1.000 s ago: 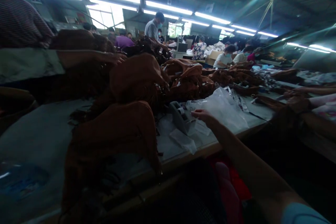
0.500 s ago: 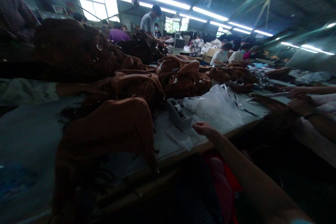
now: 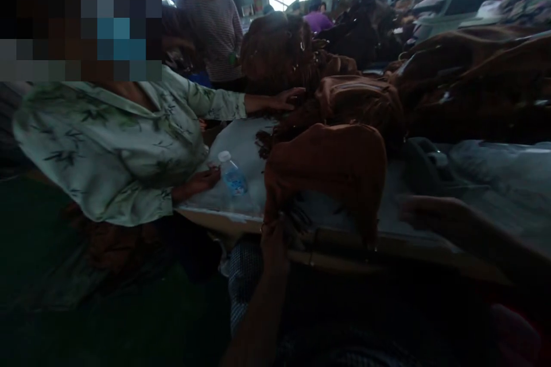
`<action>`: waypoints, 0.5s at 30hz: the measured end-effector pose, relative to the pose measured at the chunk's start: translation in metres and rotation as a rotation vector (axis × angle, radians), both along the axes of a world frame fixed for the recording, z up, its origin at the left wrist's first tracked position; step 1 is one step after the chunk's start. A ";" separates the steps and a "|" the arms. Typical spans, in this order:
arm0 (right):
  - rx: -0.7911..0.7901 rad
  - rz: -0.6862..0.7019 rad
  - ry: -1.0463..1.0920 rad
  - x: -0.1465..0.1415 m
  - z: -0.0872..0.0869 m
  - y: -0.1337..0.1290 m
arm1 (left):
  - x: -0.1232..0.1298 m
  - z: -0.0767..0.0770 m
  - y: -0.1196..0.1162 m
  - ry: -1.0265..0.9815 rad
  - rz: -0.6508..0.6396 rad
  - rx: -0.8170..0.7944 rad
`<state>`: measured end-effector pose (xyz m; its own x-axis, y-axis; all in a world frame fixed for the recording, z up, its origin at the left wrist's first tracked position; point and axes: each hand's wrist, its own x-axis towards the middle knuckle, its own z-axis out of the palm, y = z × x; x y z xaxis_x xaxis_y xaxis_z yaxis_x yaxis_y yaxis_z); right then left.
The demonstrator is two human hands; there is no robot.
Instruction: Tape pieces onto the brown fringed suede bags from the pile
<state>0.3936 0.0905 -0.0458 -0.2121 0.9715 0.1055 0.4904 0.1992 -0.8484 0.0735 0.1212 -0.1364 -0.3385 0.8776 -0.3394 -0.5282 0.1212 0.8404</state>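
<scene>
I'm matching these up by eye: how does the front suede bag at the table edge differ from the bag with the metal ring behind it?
The front suede bag is a lighter rust-brown, while the ringed bag sits in darker shadow. The front bag shows a smooth, rounded panel, and the ringed bag a shaggier surface around its metal ring. The front bag hangs near the table edge, and the ringed bag lies farther back. Both are brown and look soft.

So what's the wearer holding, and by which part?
Left hand appears to grip the brown bag at its lower left edge, though it's dark there. Right hand holds nothing visible, open by the table edge.
</scene>
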 end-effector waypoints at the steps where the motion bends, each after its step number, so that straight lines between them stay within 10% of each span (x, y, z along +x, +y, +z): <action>1: -0.066 0.157 -0.011 -0.033 0.007 0.007 | 0.003 0.000 0.000 -0.012 0.005 0.005; 7: -0.113 0.580 -0.120 -0.168 -0.011 0.077 | 0.007 0.001 -0.002 -0.010 -0.016 0.010; 15: -0.282 0.519 -0.280 -0.199 -0.032 0.108 | 0.001 -0.004 -0.001 0.041 -0.053 0.019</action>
<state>0.1949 0.1984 -0.0777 -0.6435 0.7178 -0.2659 0.6004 0.2578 -0.7570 0.0744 0.1199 -0.1407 -0.3042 0.9010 -0.3094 -0.4865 0.1323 0.8636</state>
